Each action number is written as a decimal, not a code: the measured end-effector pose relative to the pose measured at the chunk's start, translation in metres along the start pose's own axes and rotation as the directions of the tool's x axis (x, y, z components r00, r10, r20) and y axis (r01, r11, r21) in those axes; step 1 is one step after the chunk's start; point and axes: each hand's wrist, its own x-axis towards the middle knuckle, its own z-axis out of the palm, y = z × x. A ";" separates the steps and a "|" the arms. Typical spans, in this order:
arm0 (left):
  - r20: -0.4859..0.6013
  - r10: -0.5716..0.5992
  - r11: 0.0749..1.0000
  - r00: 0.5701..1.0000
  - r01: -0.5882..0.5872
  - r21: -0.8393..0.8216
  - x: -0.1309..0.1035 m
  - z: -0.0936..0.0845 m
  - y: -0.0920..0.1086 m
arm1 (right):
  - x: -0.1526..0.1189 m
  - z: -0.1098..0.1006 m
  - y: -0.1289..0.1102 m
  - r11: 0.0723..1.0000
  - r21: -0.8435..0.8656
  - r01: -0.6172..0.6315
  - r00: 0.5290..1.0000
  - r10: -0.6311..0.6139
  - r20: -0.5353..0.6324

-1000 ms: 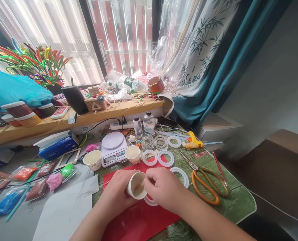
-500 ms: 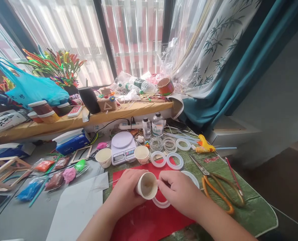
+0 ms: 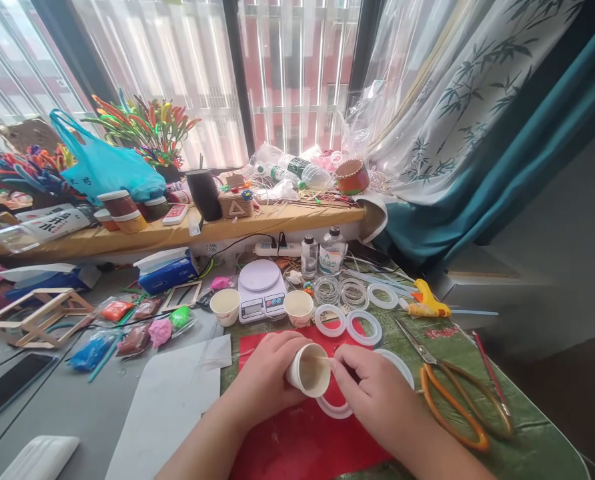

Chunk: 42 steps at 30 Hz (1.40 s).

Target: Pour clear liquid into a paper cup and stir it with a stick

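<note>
My left hand (image 3: 276, 371) wraps round a paper cup (image 3: 311, 381), which is tilted with its mouth toward me. My right hand (image 3: 367, 382) pinches a thin pale stick (image 3: 322, 360) whose far end reaches inside the cup. What the cup contains is hard to make out. Beneath both hands lies a red sheet (image 3: 287, 437). A white ring mold (image 3: 338, 408) rests on it, partly covered by the cup and my right hand. Further white ring molds (image 3: 364, 328) sit just beyond. Two other paper cups, one left (image 3: 225, 308) and one right (image 3: 298, 309), flank a kitchen scale (image 3: 261, 287).
Scissors (image 3: 430, 360), a pencil (image 3: 491, 373) and a yellow glue gun (image 3: 427, 303) lie on the right. Two clear bottles (image 3: 331, 253) stand behind the molds. Bags of colored clay (image 3: 136, 339), a wooden frame (image 3: 40, 317) and a phone (image 3: 12, 390) occupy the left.
The view has swung left, so everything sits further right in the picture. The cup is tipped more to the side, and the stick in my right hand now shows clearly.
</note>
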 end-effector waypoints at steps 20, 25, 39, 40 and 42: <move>-0.038 -0.018 1.000 0.999 0.017 -0.024 -0.001 0.003 -0.002 | 0.006 -0.003 -0.001 1.000 -0.010 0.016 0.999 -0.015 0.039; -0.087 -0.054 0.999 0.995 0.053 -0.007 -0.003 0.009 -0.011 | 0.010 -0.004 -0.001 0.999 -0.010 0.043 0.999 -0.043 -0.010; -0.079 -0.011 1.000 0.997 0.010 -0.012 -0.002 0.003 -0.007 | 0.009 -0.005 -0.007 1.000 0.012 0.016 1.000 -0.016 -0.014; -0.079 -0.008 1.000 0.997 0.007 -0.011 -0.002 0.003 -0.007 | 0.010 -0.005 -0.008 0.999 0.029 0.030 0.999 -0.031 0.014; -0.077 -0.001 1.000 0.997 0.000 -0.010 -0.001 0.003 -0.007 | 0.012 -0.006 -0.009 0.997 0.045 0.057 0.998 -0.057 0.005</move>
